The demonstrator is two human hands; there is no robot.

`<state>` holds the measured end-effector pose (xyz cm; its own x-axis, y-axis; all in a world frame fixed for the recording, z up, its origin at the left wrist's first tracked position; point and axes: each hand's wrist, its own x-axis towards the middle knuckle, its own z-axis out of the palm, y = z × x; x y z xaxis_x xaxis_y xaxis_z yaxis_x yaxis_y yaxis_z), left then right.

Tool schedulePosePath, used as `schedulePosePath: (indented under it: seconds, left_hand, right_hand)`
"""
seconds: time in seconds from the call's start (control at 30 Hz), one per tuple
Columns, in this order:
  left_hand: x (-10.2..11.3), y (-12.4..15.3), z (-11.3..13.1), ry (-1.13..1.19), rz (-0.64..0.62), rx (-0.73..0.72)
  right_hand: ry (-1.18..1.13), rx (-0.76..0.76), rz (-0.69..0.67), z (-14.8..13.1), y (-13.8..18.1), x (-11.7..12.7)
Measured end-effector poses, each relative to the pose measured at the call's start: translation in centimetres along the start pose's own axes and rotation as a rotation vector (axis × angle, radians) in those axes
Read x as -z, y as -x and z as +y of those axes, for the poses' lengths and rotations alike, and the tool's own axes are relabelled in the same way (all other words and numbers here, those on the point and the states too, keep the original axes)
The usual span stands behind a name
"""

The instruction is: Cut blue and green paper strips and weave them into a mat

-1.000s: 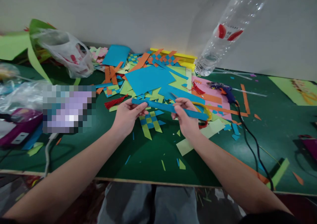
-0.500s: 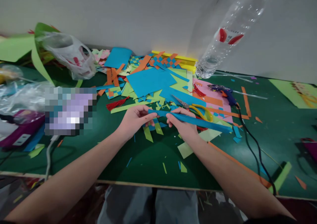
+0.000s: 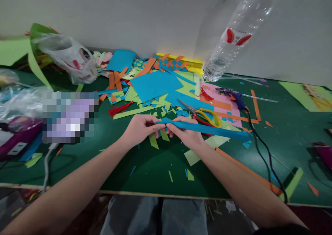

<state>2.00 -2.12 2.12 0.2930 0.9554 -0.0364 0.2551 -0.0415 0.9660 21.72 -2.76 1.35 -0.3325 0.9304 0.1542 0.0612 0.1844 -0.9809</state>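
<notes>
Now both hands pinch one blue paper strip (image 3: 207, 128): left hand (image 3: 140, 129) and right hand (image 3: 185, 134) at its near end, above the green table (image 3: 155, 165). One pair of scissors (image 3: 203, 114) lies just behind, one bottle (image 3: 228, 44) beyond.

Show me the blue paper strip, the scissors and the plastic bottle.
blue paper strip (image 3: 207, 128): head view, middle of its length, right of the hands.
scissors (image 3: 211, 115): head view, yellow handle loop.
plastic bottle (image 3: 234, 37): head view, red-and-white label.
</notes>
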Motion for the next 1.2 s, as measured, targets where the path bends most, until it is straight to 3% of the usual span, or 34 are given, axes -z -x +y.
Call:
schedulePosePath:
  seconds: [0.33, 0.7, 1.2]
  left_hand:
    - [0.0, 0.01, 0.06, 0.008, -0.023, 0.028]
    - [0.28, 0.08, 0.08, -0.067, -0.014, 0.045]
    - [0.47, -0.08, -0.32, -0.113, 0.018, 0.039]
  right_hand:
    - [-0.087, 0.025, 0.062, -0.02, 0.13, -0.41]
    - [-0.031, -0.14, 0.072, -0.3, -0.13, -0.44]
    - [-0.047, -0.124, 0.069, 0.16, -0.25, -0.06]
